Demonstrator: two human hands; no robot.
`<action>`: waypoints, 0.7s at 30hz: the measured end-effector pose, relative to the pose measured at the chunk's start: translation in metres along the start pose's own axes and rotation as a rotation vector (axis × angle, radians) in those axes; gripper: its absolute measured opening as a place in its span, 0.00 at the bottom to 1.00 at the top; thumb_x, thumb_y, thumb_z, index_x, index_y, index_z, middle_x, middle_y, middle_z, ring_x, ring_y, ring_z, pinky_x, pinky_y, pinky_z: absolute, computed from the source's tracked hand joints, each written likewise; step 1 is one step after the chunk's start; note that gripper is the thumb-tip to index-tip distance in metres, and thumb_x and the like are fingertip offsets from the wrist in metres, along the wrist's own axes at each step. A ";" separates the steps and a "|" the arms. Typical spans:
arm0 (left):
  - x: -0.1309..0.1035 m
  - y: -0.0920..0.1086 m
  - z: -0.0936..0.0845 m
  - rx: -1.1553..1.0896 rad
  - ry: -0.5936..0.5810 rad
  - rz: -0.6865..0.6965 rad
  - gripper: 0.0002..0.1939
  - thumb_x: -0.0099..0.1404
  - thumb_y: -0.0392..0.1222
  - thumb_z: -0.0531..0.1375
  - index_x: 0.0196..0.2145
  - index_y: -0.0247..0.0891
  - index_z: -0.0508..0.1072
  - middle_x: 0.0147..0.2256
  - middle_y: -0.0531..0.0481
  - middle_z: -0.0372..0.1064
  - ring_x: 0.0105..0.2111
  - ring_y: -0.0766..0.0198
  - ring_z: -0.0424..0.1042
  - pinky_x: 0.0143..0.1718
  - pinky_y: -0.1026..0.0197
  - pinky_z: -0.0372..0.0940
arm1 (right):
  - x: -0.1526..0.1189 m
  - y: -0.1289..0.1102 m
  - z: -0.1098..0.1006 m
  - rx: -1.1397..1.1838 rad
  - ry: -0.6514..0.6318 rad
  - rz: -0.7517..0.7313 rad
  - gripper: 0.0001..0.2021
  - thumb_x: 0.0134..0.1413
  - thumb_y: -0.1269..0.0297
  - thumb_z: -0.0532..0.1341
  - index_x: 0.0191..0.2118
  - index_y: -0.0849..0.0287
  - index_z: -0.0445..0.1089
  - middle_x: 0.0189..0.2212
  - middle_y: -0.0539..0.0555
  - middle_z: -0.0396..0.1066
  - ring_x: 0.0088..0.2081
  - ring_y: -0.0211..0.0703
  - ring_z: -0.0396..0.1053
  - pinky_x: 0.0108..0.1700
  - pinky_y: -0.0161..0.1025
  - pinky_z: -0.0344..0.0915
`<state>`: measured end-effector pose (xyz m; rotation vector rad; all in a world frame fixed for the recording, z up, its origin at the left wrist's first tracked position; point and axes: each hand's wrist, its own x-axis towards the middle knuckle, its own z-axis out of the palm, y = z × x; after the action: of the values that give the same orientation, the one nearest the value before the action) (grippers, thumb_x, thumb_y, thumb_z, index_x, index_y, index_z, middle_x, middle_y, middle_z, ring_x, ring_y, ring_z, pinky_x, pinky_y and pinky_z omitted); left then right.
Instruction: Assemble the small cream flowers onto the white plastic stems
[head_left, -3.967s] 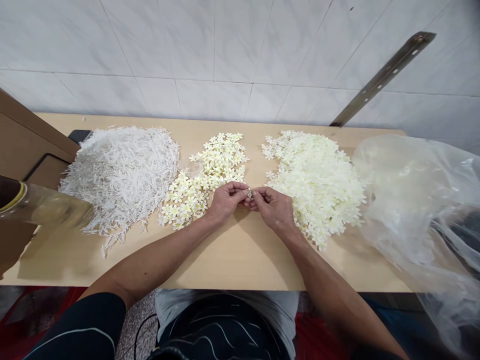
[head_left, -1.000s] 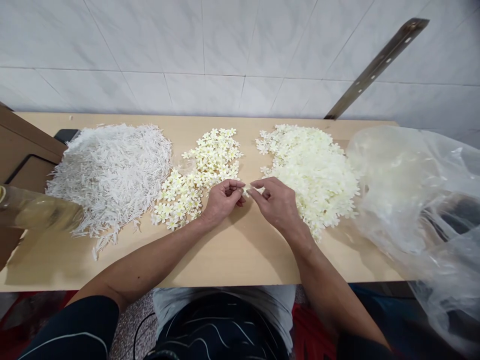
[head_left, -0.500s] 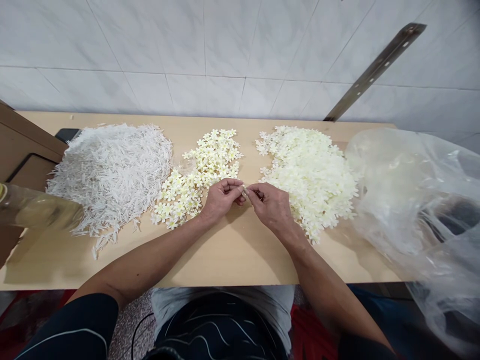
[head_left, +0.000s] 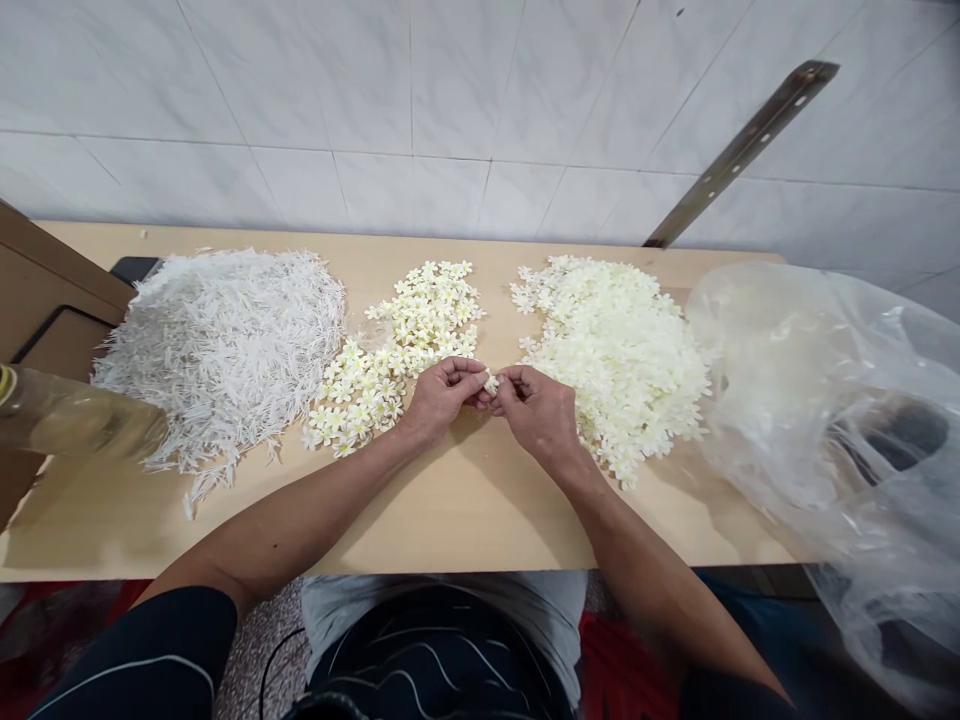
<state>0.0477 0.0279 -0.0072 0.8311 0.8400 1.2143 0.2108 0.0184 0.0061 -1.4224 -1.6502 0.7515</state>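
Note:
Between the fingertips of both hands is a small pale flower [head_left: 490, 384]. My left hand [head_left: 448, 393] pinches it from the left, fingers closed. From the right, my right hand [head_left: 531, 400] is closed in a pinch against the same flower. Behind and left of my left hand spreads a group of white flowers with yellow centres [head_left: 431, 310]. A larger heap of creamy flowers [head_left: 622, 350] lies right of my right hand. Farther left is a pile of thin white stem-like pieces [head_left: 232, 340].
A clear container [head_left: 82, 412] juts in over the left of the wooden table [head_left: 450, 520]. Crumpled clear plastic [head_left: 795, 380] covers the right end. A metal strip [head_left: 739, 155] leans against the tiled wall behind.
The small flower between my fingertips shows more clearly now. My right hand's fingers have shifted slightly; my left hand stays nearly in place.

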 end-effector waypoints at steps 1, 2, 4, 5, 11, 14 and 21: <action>0.000 0.000 0.000 0.002 0.000 0.002 0.23 0.54 0.49 0.75 0.40 0.32 0.75 0.26 0.47 0.76 0.26 0.63 0.76 0.32 0.61 0.71 | 0.001 0.000 0.001 0.059 -0.007 0.039 0.07 0.63 0.62 0.61 0.38 0.56 0.75 0.27 0.52 0.80 0.28 0.45 0.79 0.35 0.41 0.77; 0.000 0.000 0.000 0.004 0.001 0.004 0.22 0.54 0.48 0.75 0.39 0.32 0.75 0.26 0.47 0.77 0.26 0.63 0.76 0.32 0.61 0.71 | 0.002 -0.001 0.001 0.110 -0.013 0.070 0.07 0.62 0.61 0.61 0.38 0.56 0.75 0.26 0.52 0.79 0.27 0.45 0.79 0.35 0.41 0.78; 0.000 0.000 -0.001 0.006 0.004 0.011 0.21 0.54 0.48 0.75 0.39 0.32 0.75 0.26 0.47 0.76 0.26 0.64 0.76 0.32 0.61 0.71 | 0.003 -0.003 0.001 0.181 -0.029 0.118 0.08 0.62 0.59 0.62 0.37 0.57 0.75 0.25 0.52 0.78 0.27 0.45 0.79 0.33 0.41 0.79; 0.000 0.000 -0.001 0.007 0.006 0.016 0.21 0.54 0.47 0.75 0.39 0.32 0.75 0.26 0.48 0.76 0.26 0.64 0.76 0.32 0.61 0.71 | 0.004 -0.005 0.001 0.200 -0.040 0.135 0.10 0.62 0.57 0.63 0.36 0.58 0.75 0.24 0.52 0.78 0.26 0.44 0.79 0.33 0.41 0.79; -0.001 -0.001 -0.001 0.055 -0.005 0.056 0.21 0.57 0.49 0.73 0.40 0.32 0.75 0.28 0.47 0.77 0.28 0.63 0.77 0.34 0.60 0.72 | 0.006 -0.007 -0.002 0.165 -0.050 0.171 0.12 0.61 0.54 0.64 0.35 0.59 0.76 0.25 0.53 0.79 0.26 0.44 0.78 0.33 0.40 0.79; -0.001 -0.001 -0.001 0.059 -0.002 0.069 0.22 0.55 0.48 0.74 0.41 0.33 0.75 0.29 0.47 0.77 0.28 0.63 0.76 0.34 0.60 0.72 | 0.006 -0.006 -0.002 0.154 -0.054 0.172 0.12 0.61 0.54 0.63 0.35 0.58 0.76 0.26 0.53 0.79 0.27 0.44 0.79 0.33 0.39 0.79; 0.000 0.001 -0.002 0.004 -0.018 0.018 0.18 0.55 0.43 0.74 0.39 0.33 0.76 0.26 0.49 0.75 0.26 0.65 0.74 0.32 0.61 0.69 | 0.005 -0.016 -0.003 0.266 -0.077 0.218 0.08 0.60 0.60 0.63 0.33 0.59 0.74 0.25 0.53 0.79 0.26 0.42 0.78 0.34 0.39 0.79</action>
<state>0.0459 0.0284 -0.0071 0.8533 0.8223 1.2199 0.2050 0.0200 0.0222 -1.4074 -1.4030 1.1182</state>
